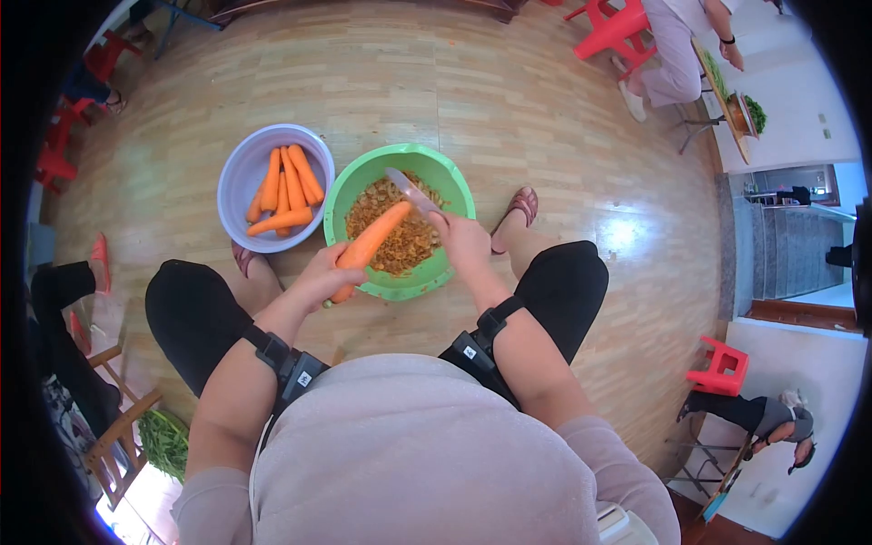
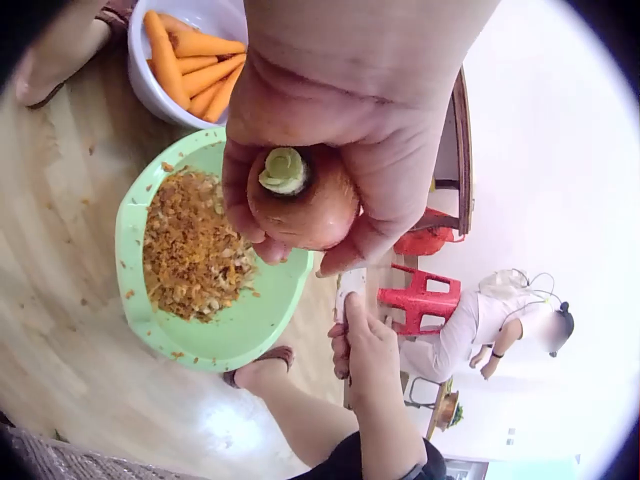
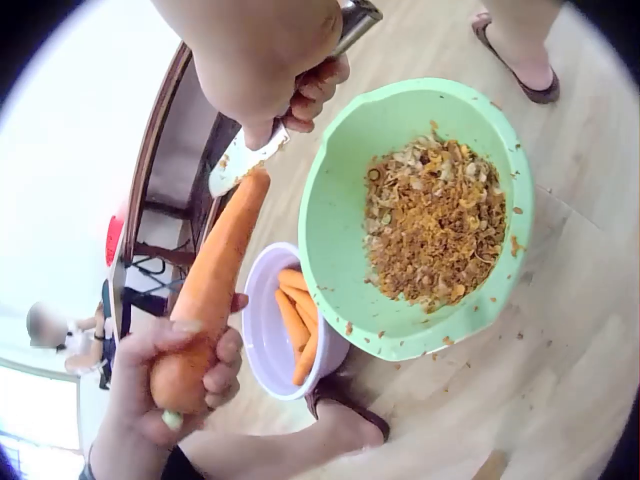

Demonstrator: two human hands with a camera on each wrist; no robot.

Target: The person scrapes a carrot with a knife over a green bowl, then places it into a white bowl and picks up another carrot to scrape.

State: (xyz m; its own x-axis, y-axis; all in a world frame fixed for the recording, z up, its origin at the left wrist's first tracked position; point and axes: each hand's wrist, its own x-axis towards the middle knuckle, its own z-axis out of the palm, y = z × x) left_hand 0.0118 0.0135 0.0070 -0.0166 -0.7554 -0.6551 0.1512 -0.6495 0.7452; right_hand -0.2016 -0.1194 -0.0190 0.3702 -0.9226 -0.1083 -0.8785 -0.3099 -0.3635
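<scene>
My left hand (image 1: 320, 276) grips a large orange carrot (image 1: 371, 241) by its thick stem end, the thin end slanting up and to the right. In the left wrist view the stem stub of the carrot (image 2: 300, 200) faces the camera. My right hand (image 1: 463, 243) holds a knife (image 1: 413, 193) by its handle; in the right wrist view the blade (image 3: 240, 160) lies at the carrot's thin tip. Beneath both hands stands a green basin (image 1: 459, 195) with chopped orange and brown bits (image 1: 400, 247) inside.
Left of the green basin, a pale purple basin (image 1: 229, 195) holds several whole carrots (image 1: 295, 193). My feet and knees flank the basins. Red stools (image 1: 722, 366), tables and other people stand around the room's edges. Green leaves (image 1: 163, 443) lie at lower left.
</scene>
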